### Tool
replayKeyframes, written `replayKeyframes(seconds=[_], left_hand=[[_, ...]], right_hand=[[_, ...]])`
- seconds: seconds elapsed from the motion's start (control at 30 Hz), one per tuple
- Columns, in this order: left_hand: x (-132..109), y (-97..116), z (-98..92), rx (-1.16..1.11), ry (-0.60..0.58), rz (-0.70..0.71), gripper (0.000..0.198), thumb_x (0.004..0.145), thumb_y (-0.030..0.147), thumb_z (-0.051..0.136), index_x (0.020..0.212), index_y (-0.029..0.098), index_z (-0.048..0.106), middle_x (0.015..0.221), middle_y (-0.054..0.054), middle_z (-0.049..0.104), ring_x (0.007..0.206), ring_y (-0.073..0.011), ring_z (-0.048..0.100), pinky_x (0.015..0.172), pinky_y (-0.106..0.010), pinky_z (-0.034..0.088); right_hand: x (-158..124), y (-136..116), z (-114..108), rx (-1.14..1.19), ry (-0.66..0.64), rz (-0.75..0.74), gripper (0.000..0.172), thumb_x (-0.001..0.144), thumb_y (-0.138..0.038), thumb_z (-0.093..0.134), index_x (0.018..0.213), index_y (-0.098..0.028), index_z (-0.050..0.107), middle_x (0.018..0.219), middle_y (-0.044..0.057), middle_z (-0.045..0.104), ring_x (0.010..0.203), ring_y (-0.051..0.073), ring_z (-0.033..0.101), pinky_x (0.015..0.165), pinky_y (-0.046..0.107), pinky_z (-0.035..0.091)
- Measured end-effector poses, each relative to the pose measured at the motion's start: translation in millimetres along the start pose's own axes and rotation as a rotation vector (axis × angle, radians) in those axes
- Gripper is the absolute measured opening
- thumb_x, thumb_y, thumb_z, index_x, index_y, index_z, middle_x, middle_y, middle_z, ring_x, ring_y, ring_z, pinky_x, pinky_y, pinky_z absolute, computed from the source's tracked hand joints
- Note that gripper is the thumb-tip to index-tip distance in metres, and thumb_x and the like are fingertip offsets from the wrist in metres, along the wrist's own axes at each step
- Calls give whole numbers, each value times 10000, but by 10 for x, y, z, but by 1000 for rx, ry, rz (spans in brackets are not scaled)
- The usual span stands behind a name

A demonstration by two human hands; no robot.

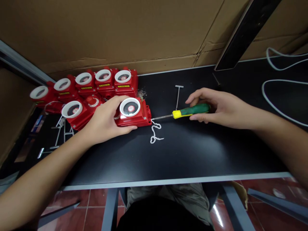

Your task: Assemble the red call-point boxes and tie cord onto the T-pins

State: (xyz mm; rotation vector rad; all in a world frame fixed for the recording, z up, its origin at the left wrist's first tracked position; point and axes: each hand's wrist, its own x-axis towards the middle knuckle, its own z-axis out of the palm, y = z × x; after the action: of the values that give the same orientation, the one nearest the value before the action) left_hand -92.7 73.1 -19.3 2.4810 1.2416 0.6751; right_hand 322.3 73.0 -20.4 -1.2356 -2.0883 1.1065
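Observation:
My left hand (pixel 106 118) is wrapped round the left side of a red box-shaped device (pixel 134 120) that lies on the black table; a white ring with a dark round face sits on its top. My right hand (pixel 214 107) grips a screwdriver (pixel 192 111) by its green and yellow handle. The metal shaft points left, and its tip meets the right end of the red device, by a small hole. From that spot a thin white twisted cord (pixel 154 131) trails loosely onto the table. My left palm and the device's left side are partly hidden.
Several similar red devices (pixel 123 86) stand at the back left. A T-shaped metal tool (pixel 178 96) lies behind the screwdriver, and more T-handled tools (pixel 57 136) lie at the left. White cable (pixel 267 93) loops at the right. A dark post (pixel 243 38) stands before the cardboard wall (pixel 134 29).

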Motion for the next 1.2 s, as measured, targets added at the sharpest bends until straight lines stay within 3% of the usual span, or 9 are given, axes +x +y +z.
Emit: replayKeyframes(seconds=[0.13,0.2,0.33,0.4,0.57,0.73,0.93,1.07,1.2], left_hand=[[2,13,-2,-9,-7,0,753,864,593,964,1490,264,706,1475,-123,824,1311,-398,830,1199,-538,680],[2,19,1,-13,-9,-5,750,867,586,964,1490,257,707,1475,-125,824,1310,-396,829,1198,-535,681],[2,17,7,-12,-4,2,747,865,565,965,1492,249,711,1468,-127,826,1303,-394,831,1199,-539,678],[1,14,7,-8,0,0,752,870,554,962,1504,239,707,1469,-128,826,1303,-387,831,1201,-534,676],[-6,13,1,-8,4,4,758,876,546,967,1510,224,705,1478,-131,822,1314,-379,827,1212,-526,669],[-16,6,8,-6,4,18,768,869,539,982,1511,225,702,1493,-135,816,1332,-383,823,1221,-523,666],[-7,4,22,6,9,13,764,882,541,975,1522,224,705,1486,-125,826,1314,-372,832,1195,-506,679],[-5,9,19,4,12,30,765,893,537,973,1525,200,705,1504,-135,822,1328,-370,829,1202,-492,675],[-12,7,10,8,14,47,770,903,534,971,1536,189,699,1492,-133,828,1307,-360,838,1169,-470,689]], right_hand=[[-23,-47,-2,44,-98,78,651,1055,-796,686,1393,-240,681,831,5,723,572,172,637,563,357,517],[-21,-53,-11,-4,-123,73,644,1096,-806,599,1383,-242,715,813,15,741,586,177,630,587,359,501],[8,6,-28,-140,0,-58,617,877,-724,913,1275,-271,783,1195,95,815,956,262,748,790,397,582],[20,47,-30,-157,52,-99,572,844,-684,940,1200,-261,791,1258,110,800,1029,282,751,835,414,595],[-6,37,-22,-6,-7,25,703,892,-775,895,1316,-237,736,983,56,775,707,203,710,667,383,571],[-31,-27,-24,-8,-125,90,691,1095,-840,586,1400,-238,733,761,10,742,539,168,611,577,346,475],[18,80,-25,-181,33,-98,619,879,-721,906,1284,-265,804,1266,113,812,1062,309,767,940,457,611],[15,125,-28,-124,58,-106,579,911,-707,892,1281,-271,803,1248,109,795,1076,318,772,974,490,610],[-6,102,-55,-134,46,-65,771,878,-808,898,1412,-260,803,1116,94,775,929,278,750,813,437,578]])
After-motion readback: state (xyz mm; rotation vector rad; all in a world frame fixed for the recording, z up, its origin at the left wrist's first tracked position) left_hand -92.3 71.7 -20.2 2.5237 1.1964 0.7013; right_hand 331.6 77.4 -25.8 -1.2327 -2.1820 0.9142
